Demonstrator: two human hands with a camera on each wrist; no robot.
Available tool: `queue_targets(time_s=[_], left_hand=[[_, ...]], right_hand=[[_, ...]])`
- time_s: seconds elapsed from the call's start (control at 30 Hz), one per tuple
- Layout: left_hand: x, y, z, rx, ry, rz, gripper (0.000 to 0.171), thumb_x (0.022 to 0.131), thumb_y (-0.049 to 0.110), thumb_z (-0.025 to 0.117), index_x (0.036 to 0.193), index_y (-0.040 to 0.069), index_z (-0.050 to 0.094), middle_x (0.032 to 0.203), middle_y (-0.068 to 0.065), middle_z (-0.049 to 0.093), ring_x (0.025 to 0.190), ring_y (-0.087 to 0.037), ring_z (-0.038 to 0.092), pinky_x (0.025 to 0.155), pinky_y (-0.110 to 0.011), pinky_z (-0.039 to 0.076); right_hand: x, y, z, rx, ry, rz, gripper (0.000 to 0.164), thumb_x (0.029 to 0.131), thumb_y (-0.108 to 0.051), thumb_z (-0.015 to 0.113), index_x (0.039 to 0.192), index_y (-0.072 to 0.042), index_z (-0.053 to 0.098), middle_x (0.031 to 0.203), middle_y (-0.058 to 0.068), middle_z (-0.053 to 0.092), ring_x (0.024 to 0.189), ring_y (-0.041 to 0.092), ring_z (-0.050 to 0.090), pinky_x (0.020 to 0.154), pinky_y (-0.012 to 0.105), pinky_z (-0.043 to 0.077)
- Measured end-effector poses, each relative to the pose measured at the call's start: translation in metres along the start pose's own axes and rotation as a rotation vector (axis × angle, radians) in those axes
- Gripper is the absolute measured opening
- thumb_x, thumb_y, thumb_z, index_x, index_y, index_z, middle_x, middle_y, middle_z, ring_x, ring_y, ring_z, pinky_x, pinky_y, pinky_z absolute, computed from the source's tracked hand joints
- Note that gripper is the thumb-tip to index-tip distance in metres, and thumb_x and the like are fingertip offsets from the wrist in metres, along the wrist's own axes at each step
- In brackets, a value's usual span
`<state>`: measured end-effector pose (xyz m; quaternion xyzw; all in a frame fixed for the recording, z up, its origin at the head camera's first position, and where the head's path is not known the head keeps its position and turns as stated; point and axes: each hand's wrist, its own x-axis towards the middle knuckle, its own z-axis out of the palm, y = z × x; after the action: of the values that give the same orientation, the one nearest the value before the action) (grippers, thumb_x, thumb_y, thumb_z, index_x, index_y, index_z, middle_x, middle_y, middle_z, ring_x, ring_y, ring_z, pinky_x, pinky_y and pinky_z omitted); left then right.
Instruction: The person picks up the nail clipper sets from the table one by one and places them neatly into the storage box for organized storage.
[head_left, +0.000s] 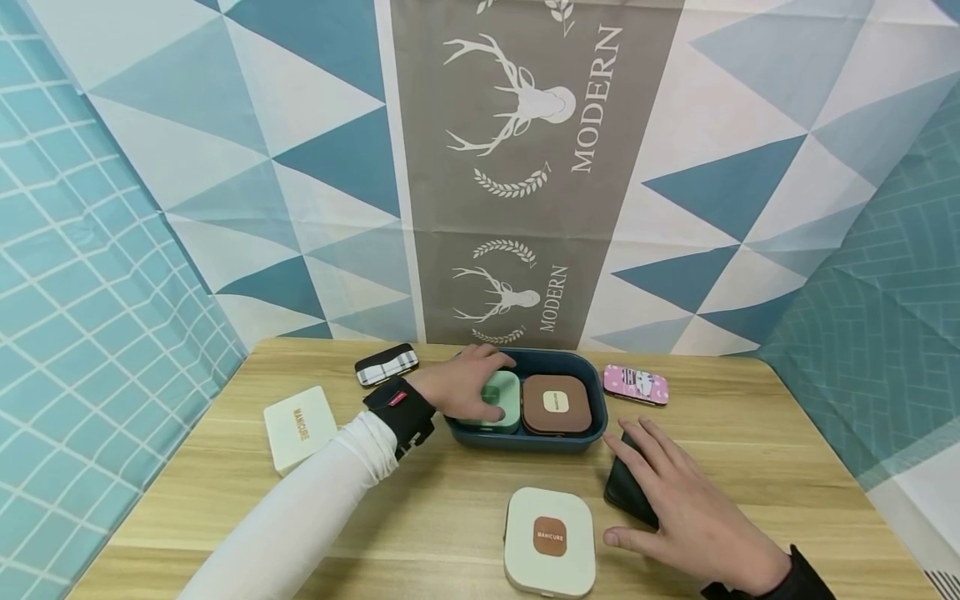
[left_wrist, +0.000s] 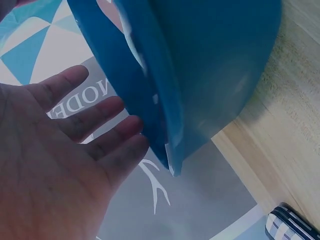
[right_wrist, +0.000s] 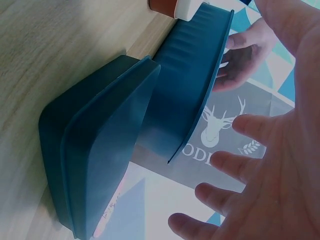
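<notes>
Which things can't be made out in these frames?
Head: part of the green case, covered by the left hand.
Head: part of the dark case, covered by the right hand.
Head: print on the label of the brown case, too small.
Left wrist: part of the plaid case, cut off by the frame edge.
Right wrist: most of the pink case, behind the dark case.

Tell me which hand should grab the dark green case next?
Probably the right hand: its spread fingers are close to that dark green case. The left hand is farther off, above the mint case in the blue bin.
</notes>
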<state>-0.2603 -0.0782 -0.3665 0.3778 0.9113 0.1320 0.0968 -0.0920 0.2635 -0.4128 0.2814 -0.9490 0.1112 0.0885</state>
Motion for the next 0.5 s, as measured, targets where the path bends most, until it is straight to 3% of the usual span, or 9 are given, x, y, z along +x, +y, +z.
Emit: queue_targets(time_s=[0.5], left_hand=[[-0.0042,0.0018,-0.0076,-0.017,0.05,0.017,0.085,0.095,0.05,0.072,0.163,0.013,0.04,0.165,-0.016,0.037,0.152,-0.039,0.033,0.122,-0.054,0.034]], right_hand=[[0.0002,-0.0001,0.0004,0.001,-0.017,0.019,0.105,0.088,-0.072,0.073,0.169,-0.019,0.032,0.171,0.014,0.03,0.157,0.041,0.023,0.112,0.068,0.04]])
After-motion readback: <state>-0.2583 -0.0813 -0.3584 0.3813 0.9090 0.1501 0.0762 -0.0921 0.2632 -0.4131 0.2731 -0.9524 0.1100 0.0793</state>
